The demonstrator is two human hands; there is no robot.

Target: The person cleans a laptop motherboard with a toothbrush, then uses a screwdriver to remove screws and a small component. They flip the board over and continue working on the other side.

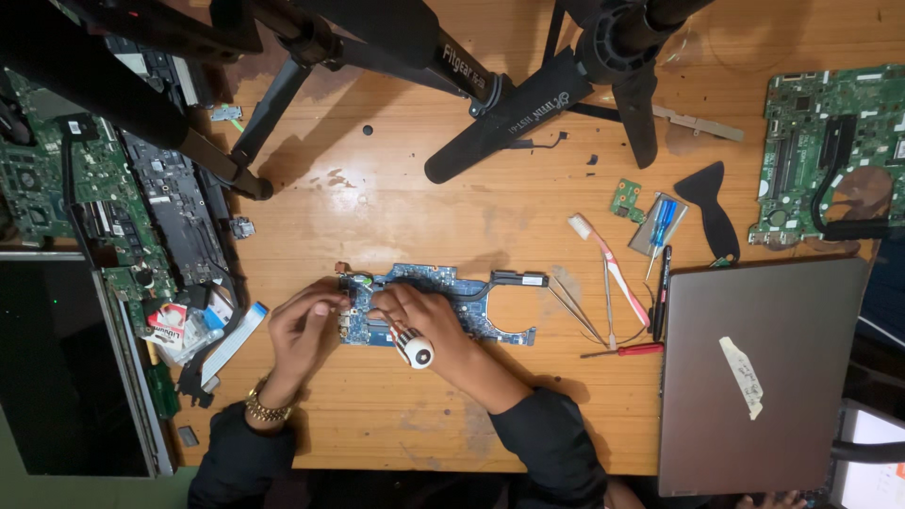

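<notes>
working: both hands set on a blue circuit board (443,306) near the middle of a wooden table (424,198), just in front of the body.
board axis: long side runs left to right across the view; flat on the wood, component face up.
board shape and material: rigid, irregular outline, blue laminate dotted with small chips; a dark heat pipe (504,279) along its upper right, ending in a black block.
left hand (304,330): fingers curled down, tips pressing the board's left end; cannot tell whether anything is pinched beneath them. gold beaded bracelet (264,407) on the wrist.
right hand (429,325): fingers closed around a screwdriver (412,349), its rounded white and black handle cap pointing toward the camera, shaft hidden below the palm.
sleeves: dark cloth on both forearms.
right of board: thin metal tweezers (577,316), a pink and white toothbrush (613,269), a small red-handled screwdriver (627,351), a black pen (663,292), all lying roughly upright or slanted in view.
far right: closed grey laptop (754,377), smooth matte lid with a strip of white tape; above it a green motherboard (830,151).
left edge: more green boards (94,198), a dark glossy screen panel (57,358), a white flat ribbon cable (234,341).
top: black tripod legs (509,118) splayed over the scuffed, glossy wood.
</notes>
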